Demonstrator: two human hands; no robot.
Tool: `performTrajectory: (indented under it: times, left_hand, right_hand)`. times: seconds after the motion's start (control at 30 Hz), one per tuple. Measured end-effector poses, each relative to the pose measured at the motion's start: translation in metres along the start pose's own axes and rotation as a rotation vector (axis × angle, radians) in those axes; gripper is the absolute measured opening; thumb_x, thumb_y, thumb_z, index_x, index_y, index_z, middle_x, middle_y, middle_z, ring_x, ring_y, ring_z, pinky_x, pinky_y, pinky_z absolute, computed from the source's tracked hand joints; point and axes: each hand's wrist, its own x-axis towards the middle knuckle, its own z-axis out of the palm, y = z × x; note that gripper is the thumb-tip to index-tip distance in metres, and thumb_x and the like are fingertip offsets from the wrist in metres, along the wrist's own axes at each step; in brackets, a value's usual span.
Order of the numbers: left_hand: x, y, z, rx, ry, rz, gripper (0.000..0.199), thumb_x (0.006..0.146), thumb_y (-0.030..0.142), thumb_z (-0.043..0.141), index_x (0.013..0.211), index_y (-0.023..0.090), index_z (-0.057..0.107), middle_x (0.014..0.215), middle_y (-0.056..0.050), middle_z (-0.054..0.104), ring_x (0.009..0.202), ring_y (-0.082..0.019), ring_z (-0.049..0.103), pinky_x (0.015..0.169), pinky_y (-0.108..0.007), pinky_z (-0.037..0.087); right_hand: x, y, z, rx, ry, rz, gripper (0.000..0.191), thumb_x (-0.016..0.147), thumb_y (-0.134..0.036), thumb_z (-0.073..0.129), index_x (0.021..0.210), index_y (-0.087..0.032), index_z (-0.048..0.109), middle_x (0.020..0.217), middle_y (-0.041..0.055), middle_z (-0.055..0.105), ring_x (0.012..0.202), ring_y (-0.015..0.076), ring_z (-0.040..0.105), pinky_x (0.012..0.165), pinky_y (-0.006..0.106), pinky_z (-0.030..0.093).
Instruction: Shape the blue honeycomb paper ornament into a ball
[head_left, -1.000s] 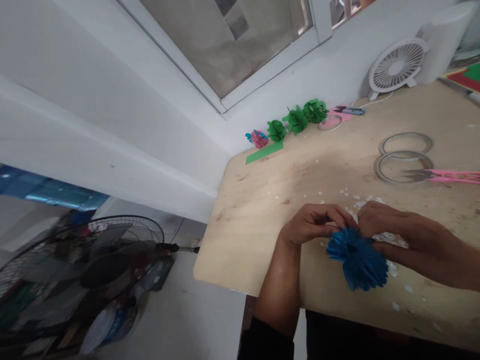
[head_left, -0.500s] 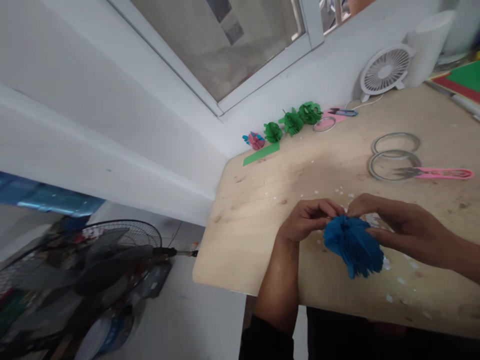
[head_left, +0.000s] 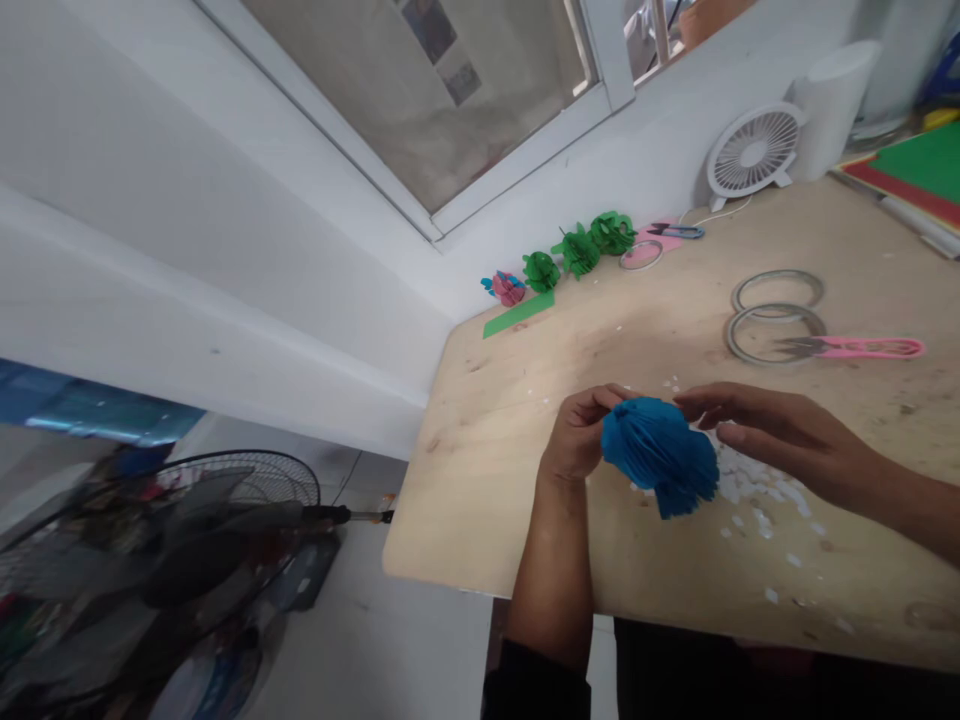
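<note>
A blue paper pom-pom (head_left: 660, 455), pleated and fringed at its lower edge, is held above the table by my left hand (head_left: 576, 430). The left fingers are pinched on its upper left side, partly hidden behind the paper. My right hand (head_left: 776, 430) is just to the right of the pom-pom, fingers apart and stretched toward it. Its fingertips are close to the paper's upper right edge; whether they touch I cannot tell. Beyond the right hand lie pink thread snips (head_left: 862, 347) and two overlapping metal rings (head_left: 778, 318).
White paper scraps (head_left: 761, 490) are scattered on the wooden table (head_left: 480, 480). Along the wall stand green paper pom-poms (head_left: 577, 250), a pink and blue one (head_left: 506, 288) and a green strip (head_left: 517, 315). A small white fan (head_left: 754, 150) is at the back; a large floor fan (head_left: 225, 520) stands left.
My right fingers have come off the blue pom-pom and spread. My left hand has shifted a little left with the pom-pom, which has turned.
</note>
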Motion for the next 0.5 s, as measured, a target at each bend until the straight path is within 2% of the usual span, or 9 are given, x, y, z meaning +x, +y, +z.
performTrajectory:
  times: [0.1, 0.23, 0.37, 0.5]
  left_hand:
    - [-0.002, 0.000, 0.002, -0.068, 0.078, 0.056, 0.042, 0.058, 0.044, 0.092, 0.058, 0.018, 0.059, 0.074, -0.001, 0.067, 0.077, -0.018, 0.066, 0.073, -0.031, 0.054]
    - [-0.007, 0.000, 0.006, -0.125, 0.080, 0.140, 0.054, 0.054, 0.050, 0.092, 0.050, 0.018, 0.048, 0.061, 0.001, 0.058, 0.068, -0.016, 0.063, 0.065, -0.029, 0.053]
    - [-0.012, 0.000, 0.007, -0.157, 0.063, 0.134, 0.055, 0.058, 0.049, 0.090, 0.051, 0.019, 0.045, 0.063, 0.001, 0.056, 0.068, -0.015, 0.061, 0.063, -0.029, 0.053]
    - [-0.011, -0.001, 0.006, -0.120, 0.028, 0.147, 0.055, 0.061, 0.050, 0.089, 0.052, 0.019, 0.046, 0.064, 0.001, 0.057, 0.068, -0.015, 0.061, 0.064, -0.031, 0.054]
  right_hand:
    - [0.000, -0.002, 0.000, 0.029, 0.018, 0.040, 0.039, 0.085, -0.056, 0.066, 0.111, -0.028, 0.074, 0.103, 0.0076, 0.077, 0.100, 0.0278, 0.071, 0.089, 0.043, 0.057]
    - [-0.001, -0.005, 0.000, 0.019, -0.010, 0.055, 0.041, 0.085, -0.060, 0.065, 0.106, -0.027, 0.076, 0.103, 0.0075, 0.078, 0.100, 0.0276, 0.071, 0.086, 0.041, 0.058]
    - [-0.002, -0.005, 0.000, -0.019, -0.044, 0.048, 0.041, 0.085, -0.063, 0.063, 0.100, -0.027, 0.078, 0.101, 0.0066, 0.079, 0.098, 0.0273, 0.072, 0.087, 0.041, 0.057]
    - [-0.002, 0.003, -0.001, -0.071, -0.094, -0.021, 0.039, 0.086, -0.060, 0.063, 0.102, -0.028, 0.078, 0.099, 0.0069, 0.079, 0.093, 0.0267, 0.073, 0.084, 0.041, 0.057]
